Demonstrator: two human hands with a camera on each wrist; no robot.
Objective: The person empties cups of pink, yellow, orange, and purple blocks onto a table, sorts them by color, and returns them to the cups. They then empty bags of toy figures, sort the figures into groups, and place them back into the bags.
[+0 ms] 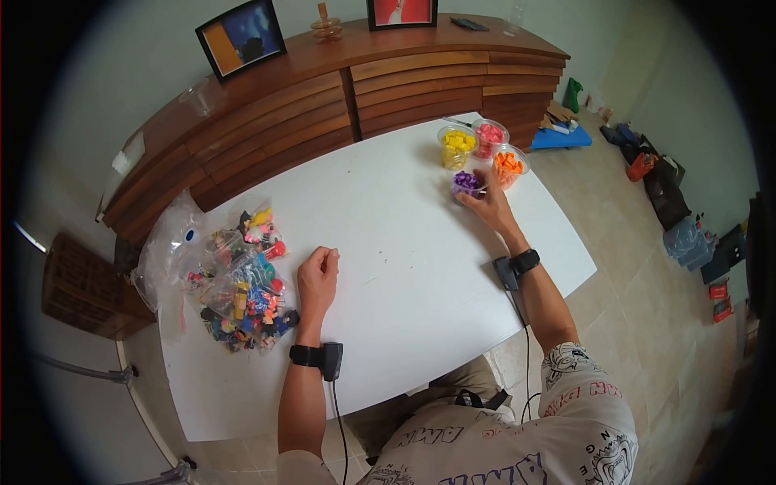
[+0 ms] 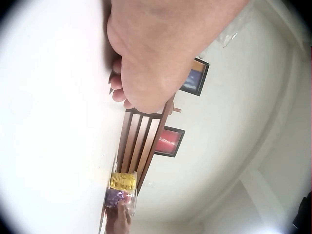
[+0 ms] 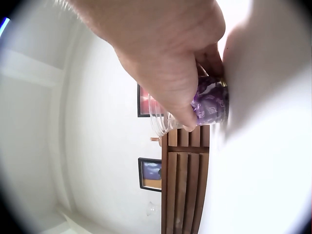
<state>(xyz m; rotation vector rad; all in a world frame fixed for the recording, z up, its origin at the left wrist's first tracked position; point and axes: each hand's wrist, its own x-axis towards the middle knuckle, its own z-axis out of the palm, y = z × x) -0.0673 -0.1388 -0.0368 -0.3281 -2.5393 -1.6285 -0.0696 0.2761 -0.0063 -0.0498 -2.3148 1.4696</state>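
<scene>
My right hand [image 1: 491, 208] grips a small clear plastic cup of purple pieces [image 1: 465, 183], thumb on the near side. In the right wrist view the purple cup [image 3: 211, 103] stands upright at the white surface, partly covered by the hand. Close around it are a cup of yellow pieces [image 1: 457, 145], one of pink pieces [image 1: 490, 137] and one of orange pieces [image 1: 508, 166]. My left hand [image 1: 317, 279] rests on the white table [image 1: 388, 323] with loosely curled fingers and nothing in it. Its palm is hidden in the head view.
Left of my left hand lie clear plastic bags of small colourful toy figures [image 1: 250, 299], beside a crumpled empty bag [image 1: 166, 242]. A dark pen [image 1: 457, 122] lies behind the cups. The wooden cabinet [image 1: 275, 113] borders the table's far side, carrying framed pictures [image 1: 241, 39].
</scene>
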